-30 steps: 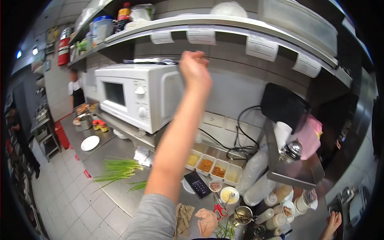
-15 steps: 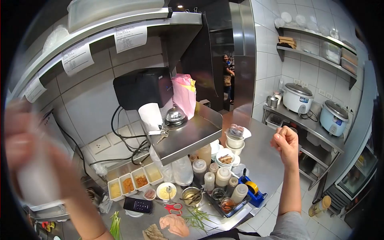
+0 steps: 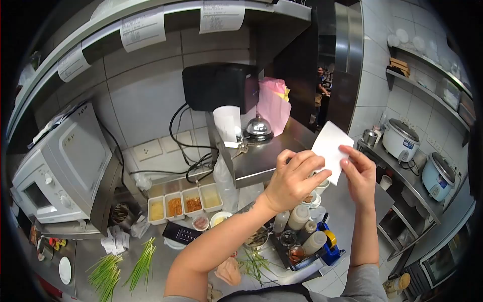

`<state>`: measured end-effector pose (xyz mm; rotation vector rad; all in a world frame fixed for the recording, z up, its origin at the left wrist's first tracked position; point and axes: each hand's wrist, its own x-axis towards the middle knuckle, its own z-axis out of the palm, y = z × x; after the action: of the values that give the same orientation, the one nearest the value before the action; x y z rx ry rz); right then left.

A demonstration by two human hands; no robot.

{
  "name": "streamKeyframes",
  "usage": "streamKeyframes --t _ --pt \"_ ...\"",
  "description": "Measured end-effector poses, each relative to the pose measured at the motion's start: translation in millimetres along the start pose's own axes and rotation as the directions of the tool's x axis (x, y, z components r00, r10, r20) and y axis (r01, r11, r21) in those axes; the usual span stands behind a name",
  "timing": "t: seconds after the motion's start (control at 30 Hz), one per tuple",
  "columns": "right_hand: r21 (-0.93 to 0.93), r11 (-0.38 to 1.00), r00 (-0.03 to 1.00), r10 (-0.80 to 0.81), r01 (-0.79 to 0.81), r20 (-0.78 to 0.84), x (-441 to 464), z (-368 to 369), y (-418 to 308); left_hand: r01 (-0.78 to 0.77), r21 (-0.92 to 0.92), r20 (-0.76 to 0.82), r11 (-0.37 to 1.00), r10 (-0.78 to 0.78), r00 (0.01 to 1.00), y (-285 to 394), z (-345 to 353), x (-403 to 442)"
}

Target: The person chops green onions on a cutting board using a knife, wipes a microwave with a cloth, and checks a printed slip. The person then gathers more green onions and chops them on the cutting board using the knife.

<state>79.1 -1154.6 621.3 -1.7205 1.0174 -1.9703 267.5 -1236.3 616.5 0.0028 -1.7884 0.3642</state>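
Observation:
A white paper slip (image 3: pixel 332 148) is raised in front of me above the right part of the counter, its blank side toward me. My right hand (image 3: pixel 361 173) pinches its right edge between thumb and fingers. My left hand (image 3: pixel 297 181) is closed at the paper's lower left edge, with the fingers curled; the exact contact is partly hidden. Behind the hands stands a metal shelf carrying a call bell (image 3: pixel 259 127) and a black printer (image 3: pixel 219 88) with paper hanging from it. Below my hands are several squeeze bottles (image 3: pixel 299 216) and a blue tape dispenser (image 3: pixel 333 246).
Printed order slips (image 3: pixel 142 31) hang from the overhead rail. A microwave (image 3: pixel 60 166) stands at left. Green stalks (image 3: pixel 105 274), topping containers (image 3: pixel 192 201) and a phone-like black device (image 3: pixel 181 234) lie on the counter. Rice cookers (image 3: pixel 401 138) stand at right.
My left hand, blurred at the far left with something white, has come across to the right. Both hands are now together at the paper slip. The view has shifted left.

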Motion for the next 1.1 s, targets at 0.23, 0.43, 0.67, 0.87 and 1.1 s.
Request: streamKeyframes --t 0.23,0.43,0.67,0.87,1.1 --pt "-0.118 0.986 0.931 -0.154 0.121 -0.331 57.1 -71.3 73.0 0.159 -0.052 0.076 0.986 -0.155 0.985 25.2 -7.7 -29.7" --pt "0.125 0.932 0.860 -0.256 0.341 -0.441 84.8 -101.9 47.3 0.163 0.030 0.097 0.986 -0.166 0.981 18.1 -43.3 -40.6" --pt "0.049 0.914 0.847 -0.351 0.402 -0.399 133.0 -111.0 15.1 0.199 0.213 0.389 0.957 -0.270 0.881 -8.6 -34.3 -25.1" --pt "-0.008 0.883 0.821 -0.438 0.469 -0.367 135.2 -85.9 1.9 0.241 0.365 0.373 0.899 -0.379 0.847 7.6 -16.8 -48.9" --pt "-0.035 0.935 0.874 -0.343 0.353 -0.344 122.7 -91.1 12.4 0.236 0.381 0.335 0.894 -0.371 0.866 4.5 -12.6 -53.2"
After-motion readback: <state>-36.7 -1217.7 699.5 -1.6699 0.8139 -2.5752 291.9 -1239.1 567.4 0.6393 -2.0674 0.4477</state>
